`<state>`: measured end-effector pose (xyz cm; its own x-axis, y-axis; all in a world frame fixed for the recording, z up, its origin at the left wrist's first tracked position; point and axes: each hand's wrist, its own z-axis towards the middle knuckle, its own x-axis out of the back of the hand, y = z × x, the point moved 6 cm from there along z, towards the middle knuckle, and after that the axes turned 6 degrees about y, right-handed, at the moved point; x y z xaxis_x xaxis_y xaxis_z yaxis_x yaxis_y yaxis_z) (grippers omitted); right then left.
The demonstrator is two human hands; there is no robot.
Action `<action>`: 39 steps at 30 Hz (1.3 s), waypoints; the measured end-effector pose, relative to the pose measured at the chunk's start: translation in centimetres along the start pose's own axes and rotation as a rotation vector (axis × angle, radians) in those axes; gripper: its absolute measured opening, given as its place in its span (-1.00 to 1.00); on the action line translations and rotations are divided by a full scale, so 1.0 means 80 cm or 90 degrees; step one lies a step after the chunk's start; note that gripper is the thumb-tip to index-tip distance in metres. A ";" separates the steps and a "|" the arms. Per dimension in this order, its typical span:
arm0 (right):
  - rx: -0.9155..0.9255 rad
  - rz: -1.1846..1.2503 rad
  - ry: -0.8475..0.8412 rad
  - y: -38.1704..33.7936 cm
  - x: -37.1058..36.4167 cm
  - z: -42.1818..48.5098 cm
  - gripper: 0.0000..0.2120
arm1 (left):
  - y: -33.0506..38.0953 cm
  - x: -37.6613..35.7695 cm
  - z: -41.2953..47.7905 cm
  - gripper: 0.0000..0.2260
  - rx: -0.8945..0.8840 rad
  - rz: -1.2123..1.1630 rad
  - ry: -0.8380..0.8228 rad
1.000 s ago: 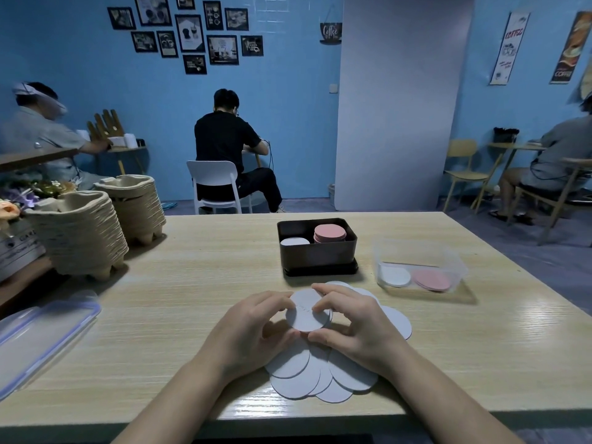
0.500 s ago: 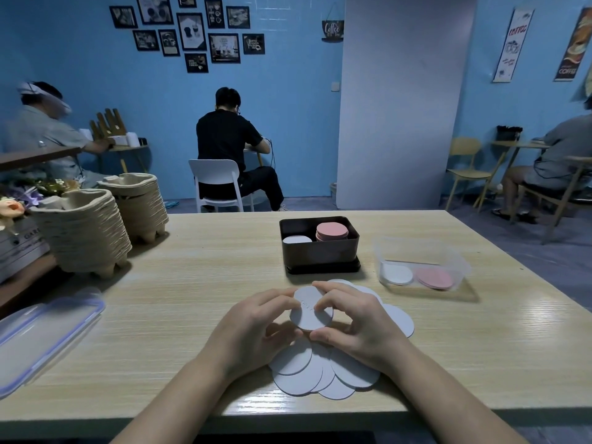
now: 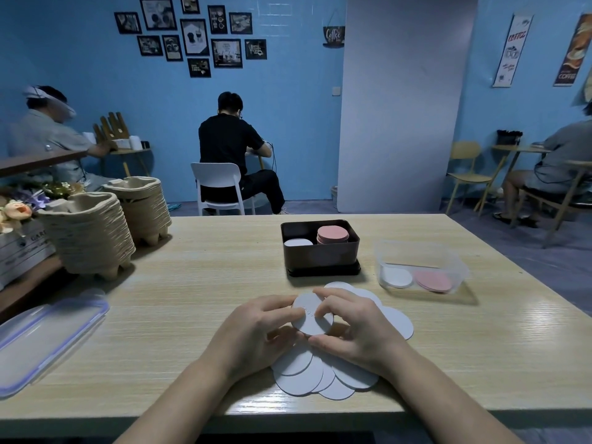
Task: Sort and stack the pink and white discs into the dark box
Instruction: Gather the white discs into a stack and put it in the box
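Nothing shifts: left hand, right hand still pinch white disc edges; looks light, stiff; dark box at 12 o'clock.

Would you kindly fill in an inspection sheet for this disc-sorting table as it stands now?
Surface: wooden table, glossy, with glare near the front edge.
Job's things: dark box holds a pink stack on its right and a lower white stack on its left; loose white discs lie fanned and overlapping under the hands.
Clutter: clear container right of the box, leftover discs in white and pink inside; clear lid at the left edge; pulp trays in two piles, far left.
Hands: left hand and right hand both pinch one white disc above the fan.
Cables: nothing seen on the table.
Surroundings: seated people at other tables; framed pictures on a blue wall.
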<state>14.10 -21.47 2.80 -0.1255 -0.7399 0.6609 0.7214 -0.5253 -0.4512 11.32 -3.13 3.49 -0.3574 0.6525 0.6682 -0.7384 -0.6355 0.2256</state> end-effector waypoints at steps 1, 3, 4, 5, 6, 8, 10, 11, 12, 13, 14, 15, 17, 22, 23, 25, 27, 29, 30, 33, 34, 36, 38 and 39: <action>0.002 -0.004 0.002 -0.001 0.001 0.000 -0.70 | -0.001 -0.001 -0.001 -0.84 0.006 -0.004 -0.005; 0.004 -0.007 0.008 -0.002 0.002 0.000 -0.70 | -0.005 -0.002 -0.002 -0.79 0.022 0.003 -0.019; 0.002 -0.007 0.011 -0.002 0.003 0.000 -0.70 | -0.006 -0.002 -0.003 -0.77 0.032 0.014 -0.028; -0.002 -0.006 0.015 -0.001 0.004 -0.001 -0.69 | -0.007 -0.002 -0.004 -0.75 0.044 0.024 -0.035; -0.008 -0.006 0.018 0.000 0.005 -0.001 -0.69 | -0.007 0.000 -0.005 -0.74 0.056 0.028 -0.040; -0.020 -0.010 0.022 0.003 0.006 -0.001 -0.69 | -0.007 0.003 -0.006 -0.73 0.074 0.011 -0.047; -0.024 -0.008 0.021 0.004 0.007 -0.001 -0.68 | -0.008 0.006 -0.008 -0.75 0.090 -0.021 -0.054; -0.025 -0.005 0.020 0.004 0.007 -0.001 -0.68 | -0.008 0.007 -0.009 -0.76 0.094 -0.025 -0.058; -0.027 -0.002 0.019 0.004 0.007 -0.001 -0.67 | -0.009 0.009 -0.010 -0.77 0.096 -0.019 -0.065; -0.029 0.001 0.020 0.005 0.008 -0.001 -0.67 | -0.009 0.010 -0.011 -0.77 0.095 -0.008 -0.072; -0.032 0.005 0.023 0.005 0.009 -0.001 -0.66 | -0.008 0.012 -0.013 -0.76 0.090 0.003 -0.079; -0.035 0.007 0.026 0.006 0.010 -0.002 -0.65 | -0.008 0.014 -0.014 -0.75 0.081 0.011 -0.089; -0.039 0.008 0.032 0.007 0.012 -0.002 -0.64 | -0.007 0.014 -0.016 -0.69 0.068 0.007 -0.125; -0.054 0.016 0.039 0.012 0.013 -0.002 -0.65 | -0.008 0.008 -0.014 -0.51 0.077 -0.028 -0.186; -0.057 0.015 0.039 0.013 0.013 -0.002 -0.66 | -0.009 0.007 -0.014 -0.51 0.079 -0.027 -0.184; -0.063 0.012 0.041 0.014 0.013 -0.003 -0.66 | -0.011 0.008 -0.016 -0.51 0.093 -0.023 -0.177; -0.065 0.006 0.044 0.014 0.012 -0.003 -0.67 | -0.014 0.009 -0.017 -0.54 0.116 -0.007 -0.159; -0.067 -0.003 0.045 0.014 0.012 -0.003 -0.68 | -0.016 0.011 -0.018 -0.58 0.133 0.026 -0.136; -0.068 -0.007 0.045 0.015 0.012 -0.003 -0.68 | -0.018 0.013 -0.019 -0.58 0.139 0.048 -0.123; -0.071 -0.015 0.044 0.016 0.011 -0.003 -0.68 | -0.020 0.018 -0.020 -0.51 0.150 0.125 -0.076; -0.070 -0.017 0.042 0.016 0.010 -0.003 -0.68 | -0.019 0.020 -0.019 -0.50 0.148 0.145 -0.057; -0.063 -0.026 0.035 0.016 0.008 -0.003 -0.68 | -0.017 0.025 -0.018 -0.52 0.137 0.175 -0.019; -0.055 -0.037 0.022 0.016 0.005 -0.003 -0.67 | -0.015 0.029 -0.016 -0.55 0.120 0.189 0.024; -0.050 -0.042 0.013 0.015 0.004 -0.003 -0.67 | -0.014 0.029 -0.014 -0.56 0.110 0.191 0.036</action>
<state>14.80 -22.44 2.32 -0.1852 -0.7111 0.6782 0.6556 -0.6036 -0.4538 10.64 -0.43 4.01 -0.5787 0.4446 0.6837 -0.4892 -0.8600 0.1452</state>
